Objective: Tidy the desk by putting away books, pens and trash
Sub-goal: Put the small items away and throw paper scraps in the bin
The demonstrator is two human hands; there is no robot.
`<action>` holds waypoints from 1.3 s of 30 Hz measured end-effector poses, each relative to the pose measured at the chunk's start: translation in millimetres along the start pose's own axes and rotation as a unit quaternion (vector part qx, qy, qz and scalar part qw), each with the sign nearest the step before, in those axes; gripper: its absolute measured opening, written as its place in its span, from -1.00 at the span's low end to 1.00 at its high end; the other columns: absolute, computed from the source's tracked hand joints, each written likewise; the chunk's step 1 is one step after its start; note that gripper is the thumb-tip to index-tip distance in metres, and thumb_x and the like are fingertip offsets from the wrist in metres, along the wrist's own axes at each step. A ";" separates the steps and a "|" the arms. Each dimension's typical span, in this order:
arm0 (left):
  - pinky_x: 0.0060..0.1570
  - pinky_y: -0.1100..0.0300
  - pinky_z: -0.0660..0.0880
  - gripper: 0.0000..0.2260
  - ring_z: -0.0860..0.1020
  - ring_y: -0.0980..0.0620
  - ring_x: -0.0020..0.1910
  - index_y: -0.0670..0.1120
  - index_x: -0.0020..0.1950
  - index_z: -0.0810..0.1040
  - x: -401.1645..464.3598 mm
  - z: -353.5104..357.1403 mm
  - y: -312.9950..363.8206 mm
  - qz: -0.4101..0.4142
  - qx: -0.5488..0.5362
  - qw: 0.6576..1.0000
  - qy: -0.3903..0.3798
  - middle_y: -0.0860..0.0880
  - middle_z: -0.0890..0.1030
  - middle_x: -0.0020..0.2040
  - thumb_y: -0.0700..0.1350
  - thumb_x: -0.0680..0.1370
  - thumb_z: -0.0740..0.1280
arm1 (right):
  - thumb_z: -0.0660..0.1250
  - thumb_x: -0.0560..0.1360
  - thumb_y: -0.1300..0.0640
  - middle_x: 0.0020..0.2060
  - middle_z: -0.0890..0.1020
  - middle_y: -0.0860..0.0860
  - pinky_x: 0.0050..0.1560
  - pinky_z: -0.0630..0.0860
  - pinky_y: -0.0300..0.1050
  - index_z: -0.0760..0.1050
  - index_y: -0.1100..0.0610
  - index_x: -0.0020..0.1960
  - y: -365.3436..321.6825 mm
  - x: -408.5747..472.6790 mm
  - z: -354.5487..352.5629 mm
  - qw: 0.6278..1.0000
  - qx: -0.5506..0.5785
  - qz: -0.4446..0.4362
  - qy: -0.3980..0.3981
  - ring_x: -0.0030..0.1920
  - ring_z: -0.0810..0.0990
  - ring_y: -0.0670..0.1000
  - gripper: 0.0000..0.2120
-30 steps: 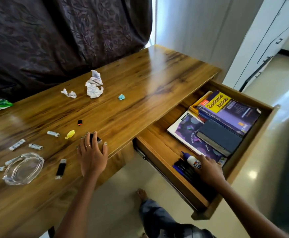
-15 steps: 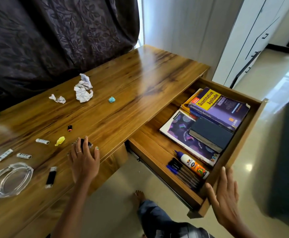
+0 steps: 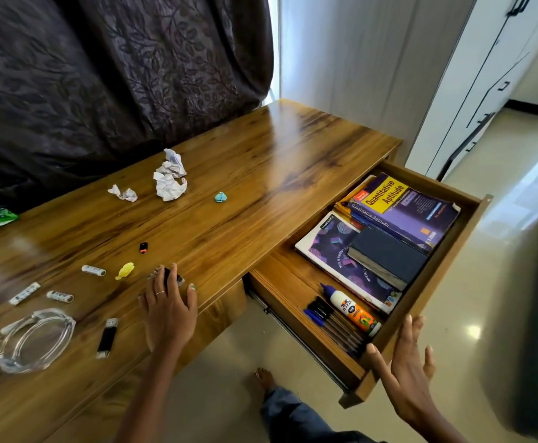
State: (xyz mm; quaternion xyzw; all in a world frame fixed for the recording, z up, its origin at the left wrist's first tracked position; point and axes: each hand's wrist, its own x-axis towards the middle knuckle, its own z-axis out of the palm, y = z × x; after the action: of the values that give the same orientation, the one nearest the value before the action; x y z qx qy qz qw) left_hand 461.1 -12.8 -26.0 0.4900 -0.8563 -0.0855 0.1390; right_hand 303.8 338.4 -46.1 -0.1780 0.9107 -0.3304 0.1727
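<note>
Pressing the drawer (image 3: pixel 446 279) front, right hand (image 3: pixel 409 375) flat; left hand (image 3: pixel 168 310) on desk (image 3: pixel 261 174).

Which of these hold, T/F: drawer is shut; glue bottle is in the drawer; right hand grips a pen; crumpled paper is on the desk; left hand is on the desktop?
1. The drawer is shut. False: it stands pulled out.
2. The glue bottle lies in the drawer. True.
3. The right hand grips a pen. False: it is open at the drawer's front, and the pens lie inside.
4. Crumpled paper lies on the desk. True.
5. The left hand rests on the desktop. True.
</note>
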 end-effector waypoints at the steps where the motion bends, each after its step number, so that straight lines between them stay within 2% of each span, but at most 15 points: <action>1: 0.43 -0.15 0.10 -0.49 0.13 -0.15 0.51 -0.07 0.52 0.17 0.4 -0.2 0.0 0.000 -0.003 1.000 0.001 -0.16 0.21 0.52 0.04 0.60 0.15 | -0.27 0.15 -0.64 0.35 -0.54 -0.18 0.45 -0.43 -0.01 -0.54 -0.16 0.38 -4.1 2.8 0.1 1.000 0.001 -0.006 -0.009 0.43 -0.37 -0.13 -0.01; 8: 0.44 -0.13 0.10 -0.49 0.11 -0.12 0.52 -0.04 0.53 0.16 0.7 -0.4 -0.5 -0.004 -0.002 1.000 -0.002 -0.12 0.19 0.53 0.07 0.60 0.13 | -0.24 0.11 -0.67 0.39 -0.54 -0.07 0.46 -0.41 0.07 -0.51 -0.08 0.42 -24.8 27.3 12.8 0.998 -0.007 -0.028 -0.056 0.43 -0.45 -0.08 0.10; 15: 0.44 -0.13 0.12 -0.48 0.12 -0.12 0.52 -0.04 0.53 0.16 0.8 -2.0 0.1 -0.006 0.002 1.000 -0.002 -0.12 0.18 0.54 0.06 0.60 0.15 | -0.21 0.17 -0.65 0.37 -0.57 -0.09 0.47 -0.37 0.11 -0.52 -0.14 0.38 -50.9 62.0 38.1 0.996 -0.024 -0.051 -0.070 0.44 -0.47 -0.05 0.01; 19: 0.45 -0.12 0.13 -0.48 0.12 -0.11 0.52 -0.04 0.53 0.15 1.6 -2.0 0.4 -0.003 0.000 1.000 -0.002 -0.11 0.17 0.54 0.06 0.60 0.14 | -0.18 0.19 -0.64 0.34 -0.61 -0.06 0.40 -0.42 0.09 -0.63 -0.19 0.31 -72.4 85.8 49.8 0.991 -0.053 -0.077 -0.096 0.44 -0.48 0.02 -0.02; 24: 0.45 -0.10 0.13 -0.48 0.13 -0.10 0.52 -0.04 0.53 0.16 2.6 -0.9 0.3 -0.008 0.000 1.000 -0.002 -0.11 0.19 0.53 0.05 0.60 0.15 | -0.07 0.13 -0.67 0.33 -0.61 0.10 0.33 -0.47 0.09 -0.70 -0.11 0.29 -98.8 116.3 58.5 0.976 -0.115 -0.109 -0.149 0.39 -0.53 0.10 0.14; 28: 0.45 -0.09 0.15 -0.49 0.14 -0.10 0.52 -0.03 0.53 0.17 3.1 -0.5 -0.1 -0.010 -0.001 1.000 -0.002 -0.11 0.20 0.53 0.05 0.60 0.16 | -0.01 0.07 -0.68 0.33 -0.59 0.20 0.35 -0.43 0.17 -0.74 -0.02 0.26 -120.2 137.9 64.8 0.961 -0.156 -0.135 -0.184 0.36 -0.57 0.16 0.26; 33: 0.46 -0.07 0.14 -0.49 0.13 -0.07 0.52 -0.01 0.53 0.15 3.4 -0.3 -0.2 -0.015 -0.001 1.000 -0.007 -0.08 0.18 0.54 0.07 0.60 0.13 | 0.17 0.23 -0.52 0.42 -0.46 0.19 0.41 -0.32 0.29 -0.64 0.07 0.35 -142.7 148.6 85.0 0.967 -0.168 -0.143 -0.126 0.44 -0.47 0.15 0.24; 39: 0.48 -0.07 0.08 -0.49 0.08 -0.05 0.54 0.02 0.54 0.10 4.8 1.2 -0.7 -0.018 0.004 1.000 -0.017 -0.05 0.12 0.56 0.07 0.61 0.08 | -0.03 0.10 -0.62 0.43 -0.44 0.18 0.31 -0.48 0.25 -0.59 0.18 0.38 -164.0 164.8 98.5 0.967 -0.196 -0.118 -0.115 0.44 -0.46 0.13 0.29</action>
State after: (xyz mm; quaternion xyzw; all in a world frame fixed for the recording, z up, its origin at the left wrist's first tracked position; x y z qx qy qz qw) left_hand 459.0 -17.2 -26.6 0.5043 -0.8499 -0.0925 0.1212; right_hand 236.3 95.2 -40.8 -0.3515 0.9042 -0.1409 0.1977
